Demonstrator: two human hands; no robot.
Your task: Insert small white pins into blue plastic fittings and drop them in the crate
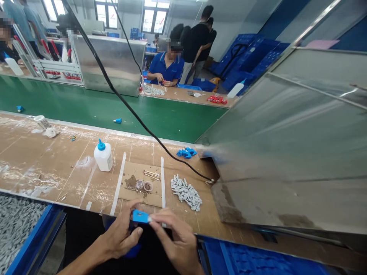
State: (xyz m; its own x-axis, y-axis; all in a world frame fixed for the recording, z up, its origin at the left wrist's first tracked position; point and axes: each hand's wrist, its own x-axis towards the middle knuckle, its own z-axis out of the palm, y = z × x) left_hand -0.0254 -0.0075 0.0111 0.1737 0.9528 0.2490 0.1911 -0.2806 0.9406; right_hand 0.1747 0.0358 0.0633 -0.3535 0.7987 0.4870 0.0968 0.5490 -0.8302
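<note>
My left hand [120, 238] and my right hand [173, 240] hold a flat blue plastic part [140, 216] between them at the bench's near edge. A small pale piece shows at its right end, by my right fingertips. Beyond my hands lies a stained cardboard sheet [140, 187] bearing two small round dishes or rings [143, 186] and several thin metal pins [151, 175]. To its right is a heap of small grey parts [185, 193]. A white glue bottle with a blue nozzle [103, 156] stands to the left, and loose blue parts [186, 152] lie farther back.
A black cable [160, 142] crosses the bench to a large steel hood [286, 145] on the right. A green conveyor belt [94, 107] runs beyond the bench. A co-worker in a blue shirt [166, 67] sits across it. A bin of grey parts [17, 229] is at lower left.
</note>
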